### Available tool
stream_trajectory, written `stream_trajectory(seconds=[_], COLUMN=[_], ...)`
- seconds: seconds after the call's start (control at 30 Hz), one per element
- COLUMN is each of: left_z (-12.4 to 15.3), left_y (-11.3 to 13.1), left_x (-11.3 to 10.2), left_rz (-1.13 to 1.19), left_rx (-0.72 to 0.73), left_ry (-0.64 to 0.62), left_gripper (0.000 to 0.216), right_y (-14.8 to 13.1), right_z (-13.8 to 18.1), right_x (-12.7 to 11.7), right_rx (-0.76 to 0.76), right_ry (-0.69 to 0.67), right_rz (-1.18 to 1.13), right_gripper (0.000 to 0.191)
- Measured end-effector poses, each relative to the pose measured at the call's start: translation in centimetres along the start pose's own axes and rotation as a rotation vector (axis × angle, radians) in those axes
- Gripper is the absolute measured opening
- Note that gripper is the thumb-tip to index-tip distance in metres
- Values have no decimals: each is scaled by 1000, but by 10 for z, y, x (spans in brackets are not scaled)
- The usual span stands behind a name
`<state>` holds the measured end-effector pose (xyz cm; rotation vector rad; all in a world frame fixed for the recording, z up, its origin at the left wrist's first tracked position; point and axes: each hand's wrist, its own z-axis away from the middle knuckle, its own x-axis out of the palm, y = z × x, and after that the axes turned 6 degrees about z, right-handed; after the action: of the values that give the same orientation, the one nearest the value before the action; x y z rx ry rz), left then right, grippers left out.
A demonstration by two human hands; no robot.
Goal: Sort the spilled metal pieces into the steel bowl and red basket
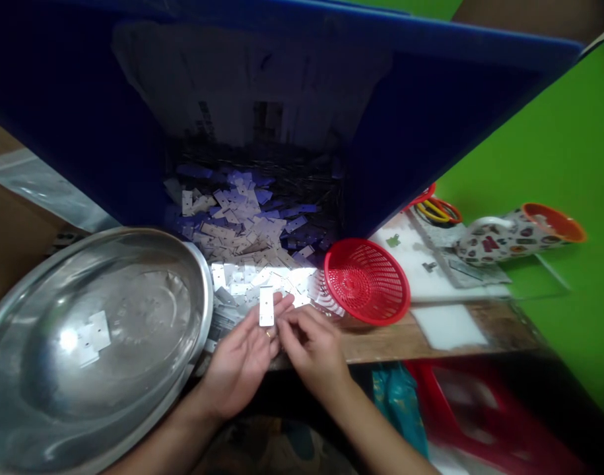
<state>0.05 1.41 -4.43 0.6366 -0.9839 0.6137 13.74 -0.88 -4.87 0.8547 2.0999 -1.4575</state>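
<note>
A small rectangular metal plate [267,306] with holes in it rests upright along the fingers of my left hand [242,359], which is turned palm up. Close beside those fingers, my right hand [314,346] is closed in a pinch. What lies between its fingertips, if anything, is too small to make out. Just beyond both hands, a heap of similar metal plates [252,231] spills from the blue bin [395,119] onto the table edge. A few plates [94,338] sit in the large steel basin [148,382] to the left.
A red plastic basket [368,280] stands right of the heap. Farther right are a white board [405,264], a patterned mug [504,234] lying on its side, scissors with coloured handles [437,211] and a white pad [450,326]. Below the table is a red plastic item [470,402].
</note>
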Motion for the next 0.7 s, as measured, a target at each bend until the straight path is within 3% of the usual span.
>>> stream_trajectory(seconds=[0.17,0.27,0.37,0.43,0.53,0.6,0.7], left_z=[-1,-3,-2,1,3,3,2], left_y=[-7,-8,-8,-7,-5,-2,1], left_x=[2,4,5,5,5,6,7], left_rz=[-109,-64,-53,-51,15,75,132], left_rx=[134,103,76,113,143,103,48], left_ry=[98,118,88,22,-43,-24,18], left_gripper=[34,32,34,38,45,50,55], right_y=[-3,-5,-2,1,6,7,8], right_z=[-1,0,-1,-1,1,4,8], right_x=[2,6,5,0,-8,-10,-11], right_rx=[158,249,157,-18,-251,-244,-58], right_ry=[-29,-73,4,65,40,23,70], right_rz=[-134,-215,-164,13,247,204,8], right_gripper=[9,7,7,14,20,22,20])
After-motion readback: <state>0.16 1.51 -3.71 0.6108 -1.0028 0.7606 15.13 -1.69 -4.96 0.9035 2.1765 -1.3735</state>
